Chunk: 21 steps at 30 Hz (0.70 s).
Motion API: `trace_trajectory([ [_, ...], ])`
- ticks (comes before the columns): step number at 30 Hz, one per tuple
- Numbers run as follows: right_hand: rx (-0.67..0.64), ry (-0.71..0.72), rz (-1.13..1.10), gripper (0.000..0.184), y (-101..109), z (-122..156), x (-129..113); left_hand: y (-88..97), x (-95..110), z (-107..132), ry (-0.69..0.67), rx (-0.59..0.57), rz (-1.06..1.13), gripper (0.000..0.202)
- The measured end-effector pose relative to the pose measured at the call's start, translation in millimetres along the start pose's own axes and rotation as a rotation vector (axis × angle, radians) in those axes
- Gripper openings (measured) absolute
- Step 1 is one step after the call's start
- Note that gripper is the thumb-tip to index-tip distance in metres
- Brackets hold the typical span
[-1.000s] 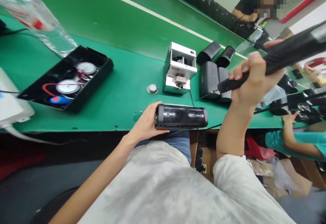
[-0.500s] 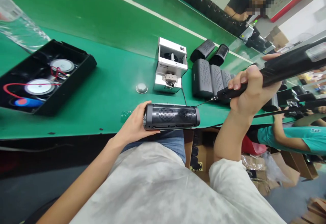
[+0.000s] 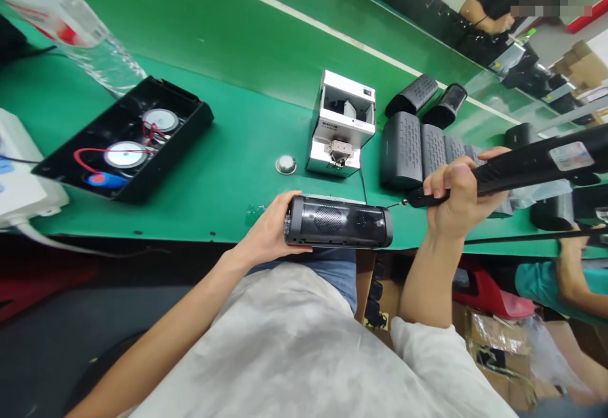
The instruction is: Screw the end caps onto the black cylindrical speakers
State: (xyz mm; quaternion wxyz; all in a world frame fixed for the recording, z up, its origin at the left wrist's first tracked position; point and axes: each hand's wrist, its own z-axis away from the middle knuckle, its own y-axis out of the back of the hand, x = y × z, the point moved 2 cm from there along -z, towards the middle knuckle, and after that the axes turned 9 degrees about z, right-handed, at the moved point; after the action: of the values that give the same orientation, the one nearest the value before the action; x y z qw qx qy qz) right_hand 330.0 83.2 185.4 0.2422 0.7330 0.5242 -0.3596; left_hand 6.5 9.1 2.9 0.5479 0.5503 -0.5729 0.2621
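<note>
My left hand (image 3: 270,231) grips the left end of a black cylindrical speaker (image 3: 338,222), held lying sideways at the front edge of the green bench (image 3: 228,171). My right hand (image 3: 455,197) is closed around a long black electric screwdriver (image 3: 513,166). Its thin bit points left and down, with the tip just off the speaker's upper right end. Whether the tip touches the speaker I cannot tell.
A white screw feeder box (image 3: 342,123) and a small round metal disc (image 3: 285,164) stand behind the speaker. Several black speaker shells (image 3: 418,142) lie to the right. An open black housing with two drivers and red wires (image 3: 126,142) lies at left. Another person's arm (image 3: 570,275) is at right.
My right hand has lowered the screwdriver, bringing its bit down toward the speaker's right end. The left hand keeps the speaker in place.
</note>
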Motion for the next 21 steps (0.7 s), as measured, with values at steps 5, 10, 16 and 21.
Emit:
trace_trajectory([
  [5, 0.006, -0.042, 0.009, 0.037, -1.9, -2.1, 3.2, 2.5, 8.1, -1.4, -0.006, -0.009, 0.012, 0.122],
  [10, 0.015, -0.063, 0.043, 0.043, -5.1, -5.1, 7.9, 3.5, 13.4, -3.5, -0.013, -0.006, 0.012, 0.122],
  [16, -0.063, -0.089, 0.056, 0.042, -5.9, -6.6, 1.8, 1.1, 12.0, -4.8, -0.049, -0.003, -0.014, 0.126],
  [21, -0.017, 0.000, 0.051, 0.041, -3.4, -23.3, -41.6, 0.3, 12.0, -5.1, -0.073, -0.009, -0.031, 0.125],
])
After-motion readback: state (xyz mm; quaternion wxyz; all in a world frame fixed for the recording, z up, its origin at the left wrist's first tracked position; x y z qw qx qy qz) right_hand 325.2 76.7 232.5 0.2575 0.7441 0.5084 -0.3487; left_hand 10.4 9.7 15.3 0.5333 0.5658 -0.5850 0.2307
